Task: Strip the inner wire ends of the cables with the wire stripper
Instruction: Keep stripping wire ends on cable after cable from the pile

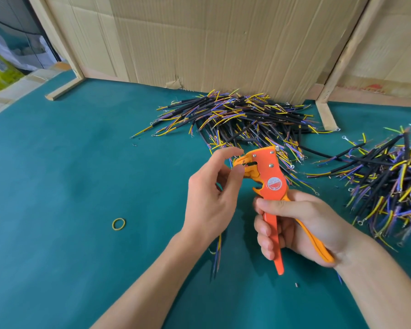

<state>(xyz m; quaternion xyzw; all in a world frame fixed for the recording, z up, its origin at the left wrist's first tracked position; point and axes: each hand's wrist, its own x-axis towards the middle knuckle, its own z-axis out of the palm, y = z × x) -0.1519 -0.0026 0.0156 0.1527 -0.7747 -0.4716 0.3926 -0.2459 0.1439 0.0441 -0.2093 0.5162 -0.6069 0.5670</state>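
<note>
My right hand (301,224) grips both handles of an orange wire stripper (268,172), whose jaws point up and to the left. My left hand (209,198) is at the jaws with its thumb and fingers curled. It holds a cable (217,257), most of it hidden behind the palm. The cable's yellow, blue and purple inner wires trail out below the wrist over the green mat (69,174). I cannot tell whether a wire end sits in the jaws.
A heap of black cables (242,117) with coloured inner wires lies against the cardboard wall (199,39). A second heap (394,181) lies at the right. On the mat lie a yellow rubber band (118,224) and a small scrap (296,285). A wooden post (325,115) stands between the heaps.
</note>
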